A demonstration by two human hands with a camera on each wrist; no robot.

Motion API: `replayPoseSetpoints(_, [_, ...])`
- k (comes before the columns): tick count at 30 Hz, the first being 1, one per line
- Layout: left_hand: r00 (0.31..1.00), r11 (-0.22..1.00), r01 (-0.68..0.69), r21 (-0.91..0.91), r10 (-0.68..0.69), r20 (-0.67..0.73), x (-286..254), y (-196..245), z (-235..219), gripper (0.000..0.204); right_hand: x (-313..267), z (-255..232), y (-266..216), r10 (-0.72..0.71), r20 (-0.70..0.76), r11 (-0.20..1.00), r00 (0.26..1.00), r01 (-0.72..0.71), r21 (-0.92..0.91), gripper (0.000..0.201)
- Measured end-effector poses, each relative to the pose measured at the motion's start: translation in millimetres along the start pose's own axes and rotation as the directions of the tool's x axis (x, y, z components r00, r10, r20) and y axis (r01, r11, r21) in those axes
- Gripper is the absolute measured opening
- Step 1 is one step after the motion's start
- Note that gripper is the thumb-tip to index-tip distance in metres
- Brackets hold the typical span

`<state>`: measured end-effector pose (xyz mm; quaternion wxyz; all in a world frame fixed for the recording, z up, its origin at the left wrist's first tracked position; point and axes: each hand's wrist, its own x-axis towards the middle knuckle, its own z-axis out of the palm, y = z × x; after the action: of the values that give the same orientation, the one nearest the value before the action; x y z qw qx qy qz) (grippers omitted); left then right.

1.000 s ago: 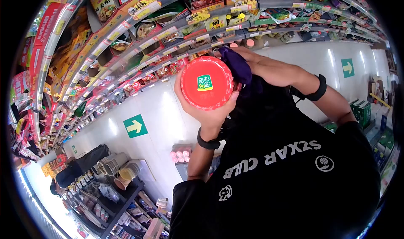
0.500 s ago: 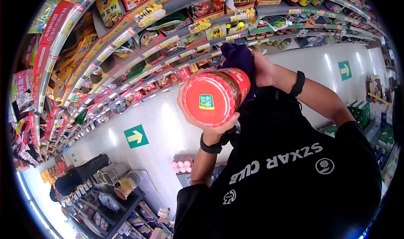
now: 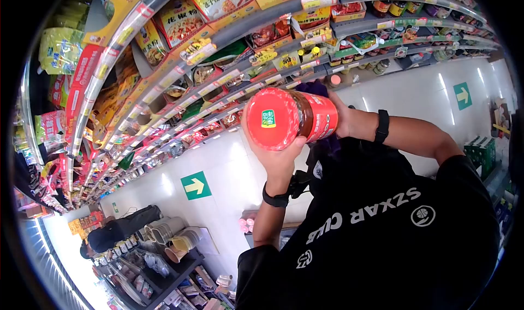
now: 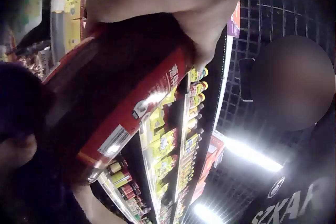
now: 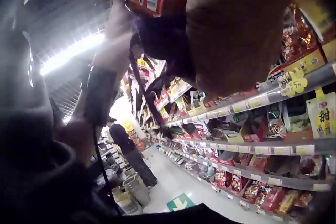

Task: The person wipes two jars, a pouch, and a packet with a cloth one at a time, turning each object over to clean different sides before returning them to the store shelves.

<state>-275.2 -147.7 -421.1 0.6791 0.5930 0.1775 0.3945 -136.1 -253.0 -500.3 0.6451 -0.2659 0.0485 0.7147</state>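
Note:
A sauce jar [image 3: 314, 119] with a red lid and red label lies tilted in front of the chest, its lid toward the head camera. My left hand [image 3: 277, 158] grips it around the lid end, thumb along the side. At the jar's other end, my right hand [image 3: 341, 116] holds a dark purple cloth [image 3: 315, 89] against the base. Dark brown contents show through the glass between lid and label. In the left wrist view the jar's barcode label [image 4: 113, 140] faces outward. The right wrist view shows the cloth [image 5: 163, 40] bunched under the jar, with the right hand's fingers mostly hidden.
Shelves [image 3: 234, 72] of packets, boxes and bottles curve along the far side and left. A green arrow sign [image 3: 196, 185] marks the pale floor. A person in dark clothes [image 3: 117, 231] is beside a rack [image 3: 180, 272] with stacked buckets, lower left.
The jar has tilted so its side and label now show, and it has shifted slightly right. My right hand with the cloth has come down toward the jar's base. The head view has turned a little.

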Motion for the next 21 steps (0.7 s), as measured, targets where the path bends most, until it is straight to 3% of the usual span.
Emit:
replayPoseSetpoints(1, [1.000, 0.998, 0.027, 0.053, -0.028, 0.011, 2, 6, 9, 0.109, -1, -10, -4, 0.000, 0.053, 1.000, 0.999, 0.002, -0.028, 0.077])
replayPoseSetpoints(2, [0.999, 0.995, 0.023, 0.099, -0.026, 0.026, 5, 9, 18, 0.110, 10, -45, -1, -0.032, 0.340, 0.996, 0.940, 0.002, 0.086, 0.076])
replayPoseSetpoints(5, [0.999, 0.989, -0.018, 0.145, 0.010, 0.054, 8, 11, 41, 0.112, -1, -32, -19, -0.005, 0.036, 0.989, 0.999, 0.000, 0.150, 0.072])
replayPoseSetpoints(8, [0.986, 0.920, -0.160, 0.359, 0.130, 0.105, 15, 22, 62, 0.099, -10, -43, -45, -0.038, 0.085, 0.983, 0.996, 0.022, 0.183, 0.068])
replayPoseSetpoints(9, [0.992, 0.943, -0.124, 0.309, 0.109, 0.064, 18, 31, 79, 0.093, -16, -41, -56, -0.030, 0.085, 0.984, 0.996, 0.014, 0.179, 0.067])
replayPoseSetpoints(10, [0.960, 0.811, -0.232, 0.538, 0.102, 0.260, 28, 33, 73, 0.078, -27, -30, -70, -0.023, 0.040, 0.987, 0.999, 0.016, 0.160, 0.062])
replayPoseSetpoints(14, [0.961, 0.599, -0.256, 0.758, 0.073, 0.267, 44, 32, 118, 0.062, -47, -41, -96, -0.031, -0.119, 0.978, 0.992, 0.055, 0.203, 0.058])
replayPoseSetpoints(18, [0.993, 0.657, -0.088, 0.749, -0.005, 0.121, 55, 25, 155, 0.052, -59, -56, -123, -0.035, -0.149, 0.968, 0.988, 0.071, 0.240, 0.060])
replayPoseSetpoints(21, [0.998, 0.659, -0.041, 0.751, -0.009, 0.063, 57, 16, 176, 0.050, -77, -55, -144, -0.072, -0.176, 0.964, 0.982, 0.114, 0.240, 0.063])
